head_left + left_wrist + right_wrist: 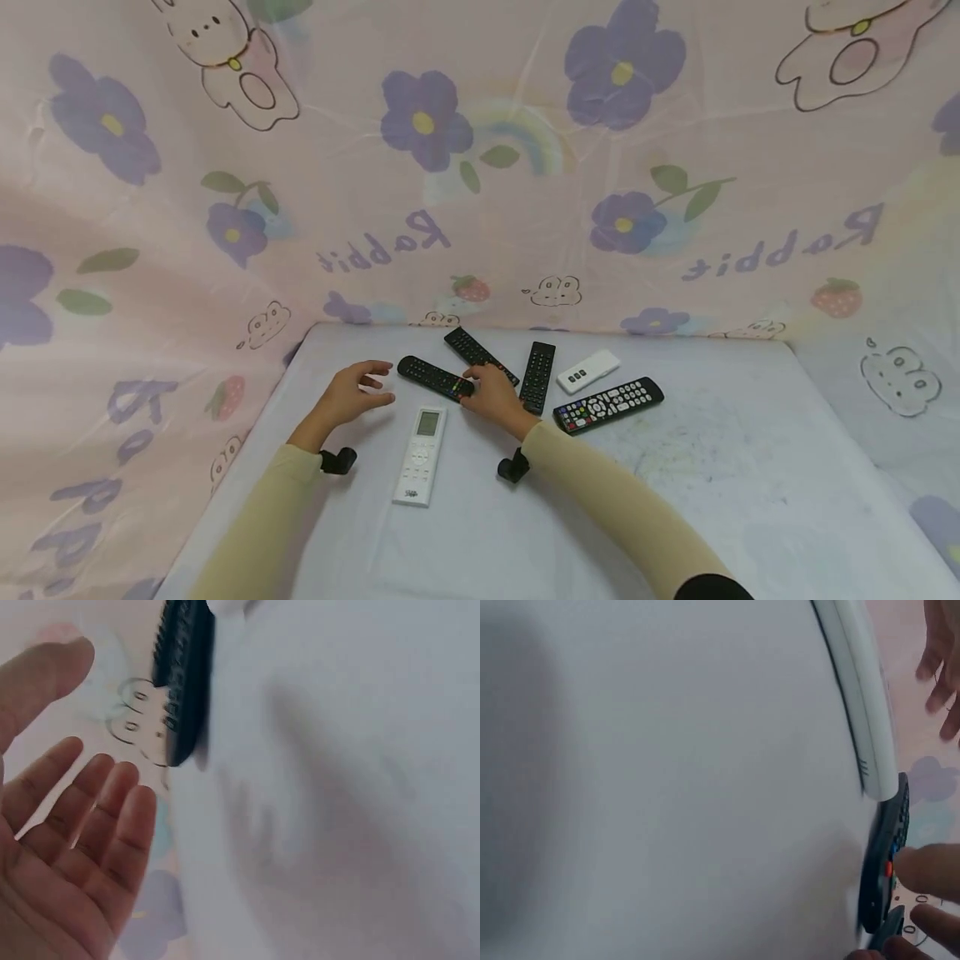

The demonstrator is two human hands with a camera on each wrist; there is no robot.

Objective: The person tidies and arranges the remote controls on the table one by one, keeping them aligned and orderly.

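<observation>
In the head view, my left hand (352,396) hovers at the left, thumb and fingers spread apart with nothing between them. The same hand (75,855) shows an empty palm in the left wrist view. My right hand (495,396) is over the right end of a black remote control (431,377) with coloured buttons, which lies on the table. In the right wrist view, its thumb (930,871) overlaps the face of this remote control (877,877) by the coloured buttons. Whether the fingers grip it is hidden. A white air-conditioner remote (420,458) lies between my forearms.
Behind my right hand lie a black remote (468,346) and another upright black remote (537,375). Farther right are a small white remote (588,372) and a black remote with white buttons (609,405). A patterned curtain (510,225) borders the white tabletop (735,467).
</observation>
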